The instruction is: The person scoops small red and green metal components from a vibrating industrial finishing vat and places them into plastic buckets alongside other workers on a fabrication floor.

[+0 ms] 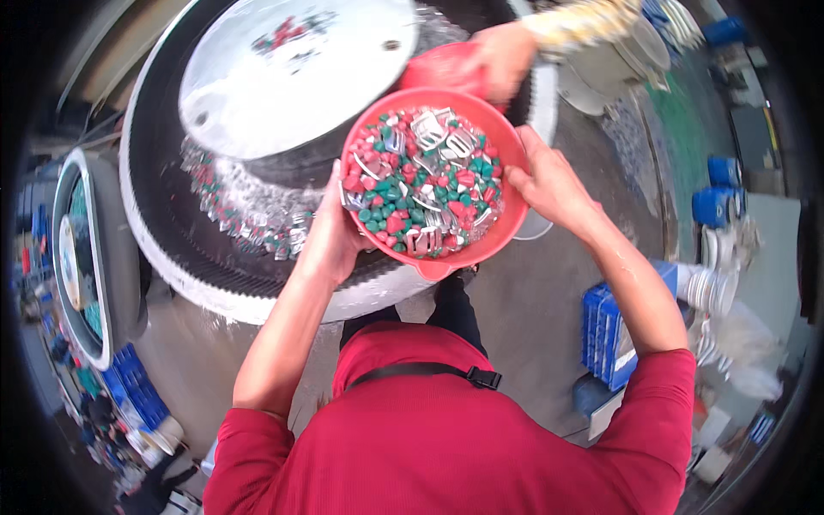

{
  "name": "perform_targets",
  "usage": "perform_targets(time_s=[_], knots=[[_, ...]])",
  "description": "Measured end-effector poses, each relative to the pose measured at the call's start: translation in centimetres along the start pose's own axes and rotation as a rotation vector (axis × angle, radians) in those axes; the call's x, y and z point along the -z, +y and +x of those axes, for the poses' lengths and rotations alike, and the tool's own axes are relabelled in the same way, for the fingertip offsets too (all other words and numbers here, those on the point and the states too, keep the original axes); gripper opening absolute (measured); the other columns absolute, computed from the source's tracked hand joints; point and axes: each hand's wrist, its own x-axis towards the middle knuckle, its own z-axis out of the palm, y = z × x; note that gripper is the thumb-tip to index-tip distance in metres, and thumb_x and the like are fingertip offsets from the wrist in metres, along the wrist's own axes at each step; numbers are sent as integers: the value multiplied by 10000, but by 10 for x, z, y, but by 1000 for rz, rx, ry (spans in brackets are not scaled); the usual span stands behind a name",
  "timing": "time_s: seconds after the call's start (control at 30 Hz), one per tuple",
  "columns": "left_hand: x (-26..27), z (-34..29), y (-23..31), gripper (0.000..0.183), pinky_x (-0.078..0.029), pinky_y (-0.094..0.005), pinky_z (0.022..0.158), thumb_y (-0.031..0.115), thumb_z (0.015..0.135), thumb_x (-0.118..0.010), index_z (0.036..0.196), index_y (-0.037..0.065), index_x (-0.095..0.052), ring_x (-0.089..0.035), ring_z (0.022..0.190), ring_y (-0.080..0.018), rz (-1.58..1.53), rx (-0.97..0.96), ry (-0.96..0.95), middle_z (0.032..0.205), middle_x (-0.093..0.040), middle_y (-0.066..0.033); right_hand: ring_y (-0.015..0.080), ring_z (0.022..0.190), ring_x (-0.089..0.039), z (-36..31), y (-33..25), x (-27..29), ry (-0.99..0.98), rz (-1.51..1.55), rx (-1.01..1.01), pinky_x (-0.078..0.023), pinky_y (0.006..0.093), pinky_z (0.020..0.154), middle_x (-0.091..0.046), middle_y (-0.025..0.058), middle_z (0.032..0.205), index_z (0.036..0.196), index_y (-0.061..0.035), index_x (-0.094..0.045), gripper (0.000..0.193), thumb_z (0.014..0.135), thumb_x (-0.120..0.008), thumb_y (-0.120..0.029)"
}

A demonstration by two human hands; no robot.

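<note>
A red plastic bowl [513, 210] with a small spout is held up in front of me between both hands. It is heaped with red and green pebble-like pieces [396, 208] and silvery metal buckles [429, 130]. My left hand [330, 233] grips its left side from below, the fingers partly hidden under it. On the right rim, my right hand [554, 182] is closed, thumb toward the inside. Just beyond, a co-worker's hand [506, 58] with a pale patterned sleeve holds a second red bowl [442, 69], blurred and partly covered by mine.
Below the bowl stands a large round tub [219, 296] with foam, pebbles and metal parts in its dark channel. A pale round disc [300, 86] covers its centre, with some pieces on it. A white bucket [601, 73], blue crates [608, 335] and another tub [103, 283] stand around.
</note>
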Motion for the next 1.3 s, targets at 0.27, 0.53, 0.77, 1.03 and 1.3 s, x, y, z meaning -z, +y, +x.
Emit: perform_targets(time_s=[0.27, 0.53, 0.77, 1.03, 1.3], knots=[[18, 28, -11, 602, -554, -349, 657, 517, 884, -261, 1258, 53, -342, -587, 937, -227, -64, 61, -116, 1173, -494, -142, 391, 882, -546, -12, -15, -11, 182, -91, -30, -413, 439, 765, -581, 246, 870, 1091, 16, -429, 284, 860, -388, -145], [35, 126, -101, 733, -434, -572, 790, 648, 826, -138, 1277, 107, -343, -503, 1044, -330, 141, 477, -186, 1212, -458, -149, 332, 868, -593, 1, 100, -72, 22, -191, -279, -475, 370, 770, -594, 223, 921, 1098, 37, -488, 302, 860, -378, -112], [87, 282, -256, 787, -417, -525, 809, 663, 814, -127, 1267, 63, -361, -484, 1048, -345, 633, 739, -81, 1219, -442, -179, 174, 460, -580, 46, 294, -223, -487, 707, -873, -449, 263, 370, -607, 137, 660, 851, 61, -561, 193, 770, -433, -58], [52, 356, -292, 667, -464, -424, 775, 508, 857, -243, 996, -49, -582, -572, 904, -371, 1375, 298, 178, 987, -567, -261, 107, 415, -475, 50, 434, -376, -916, 1491, -689, -386, 194, 357, -540, 70, 606, 747, -39, -539, 136, 771, -543, -173], [-27, 224, -253, 424, -446, -440, 778, 339, 837, -402, 1106, 28, -504, -544, 927, -368, 1400, -105, 183, 1002, -556, -222, 86, 484, -512, -1, 361, -247, -495, 1117, -873, -397, 192, 383, -559, 38, 630, 942, -57, -556, 283, 778, -534, -287]])
